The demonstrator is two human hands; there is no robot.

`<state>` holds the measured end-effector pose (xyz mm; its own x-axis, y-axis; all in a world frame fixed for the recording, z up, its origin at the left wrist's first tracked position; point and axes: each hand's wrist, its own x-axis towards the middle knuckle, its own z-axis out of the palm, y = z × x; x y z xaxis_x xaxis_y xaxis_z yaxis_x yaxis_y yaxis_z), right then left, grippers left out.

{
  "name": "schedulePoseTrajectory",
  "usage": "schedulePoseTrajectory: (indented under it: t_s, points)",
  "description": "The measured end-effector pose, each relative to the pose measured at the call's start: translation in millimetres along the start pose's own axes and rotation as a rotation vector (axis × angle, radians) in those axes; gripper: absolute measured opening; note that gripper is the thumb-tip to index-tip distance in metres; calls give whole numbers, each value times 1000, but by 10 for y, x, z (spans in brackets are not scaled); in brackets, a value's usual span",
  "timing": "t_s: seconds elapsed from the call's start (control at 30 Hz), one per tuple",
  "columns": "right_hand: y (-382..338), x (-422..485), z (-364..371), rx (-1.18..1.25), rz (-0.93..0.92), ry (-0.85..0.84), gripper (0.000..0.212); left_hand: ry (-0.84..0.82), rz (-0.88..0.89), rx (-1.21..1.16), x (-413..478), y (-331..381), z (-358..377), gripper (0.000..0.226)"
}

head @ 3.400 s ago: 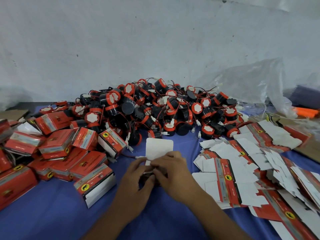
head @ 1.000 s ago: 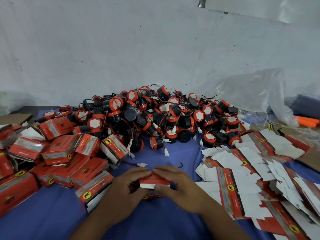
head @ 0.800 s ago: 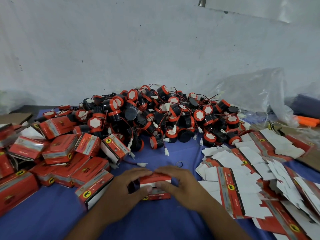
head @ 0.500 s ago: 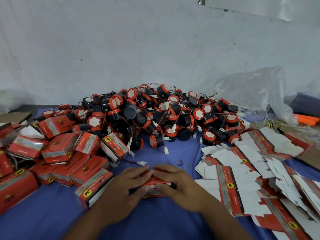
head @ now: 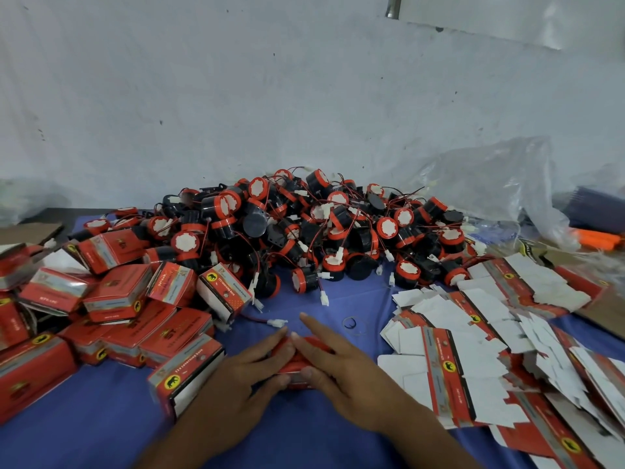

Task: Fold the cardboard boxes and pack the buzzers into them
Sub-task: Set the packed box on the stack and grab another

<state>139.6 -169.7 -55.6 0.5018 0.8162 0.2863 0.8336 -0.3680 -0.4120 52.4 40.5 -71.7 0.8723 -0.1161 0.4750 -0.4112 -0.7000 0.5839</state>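
Note:
A small red cardboard box [head: 299, 364] lies on the blue cloth [head: 101, 421] at the near centre, mostly covered by my hands. My left hand [head: 247, 370] and my right hand [head: 341, 362] lie on it with straight fingers pressing down on its top. Both thumbs touch its near face. Behind it rises a big pile of black and orange buzzers [head: 304, 231] with thin red wires. Flat unfolded box blanks [head: 473, 336], red and white, spread out to the right.
Several closed red boxes [head: 118, 299] are heaped on the left, one [head: 186, 370] right beside my left hand. A loose white connector [head: 277, 322] and a rubber band [head: 350, 322] lie just beyond my fingers. A clear plastic bag [head: 490, 184] and an orange object [head: 598, 239] sit far right.
The box's white lid flap stood open at first; it has been folded down. My curled fingers have flattened out over the top of the box.

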Motion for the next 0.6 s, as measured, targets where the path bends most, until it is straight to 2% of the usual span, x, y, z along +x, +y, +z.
schedulePoseTrajectory:
  t_s: [0.2, 0.37, 0.47, 0.6]
  points:
    - [-12, 48, 88, -74, 22, -83, 65, -7, 23, 99, 15, -50, -2, 49]
    - [10, 41, 133, 70, 36, 73, 52, 37, -3, 82, -13, -47, -12, 47]
    - [59, 42, 144, 102, 32, 95, 50, 26, -68, 85, -11, -98, -6, 47]
    - [104, 63, 183, 118, 4, 93, 51, 118, -73, 33, -2, -123, -4, 48]
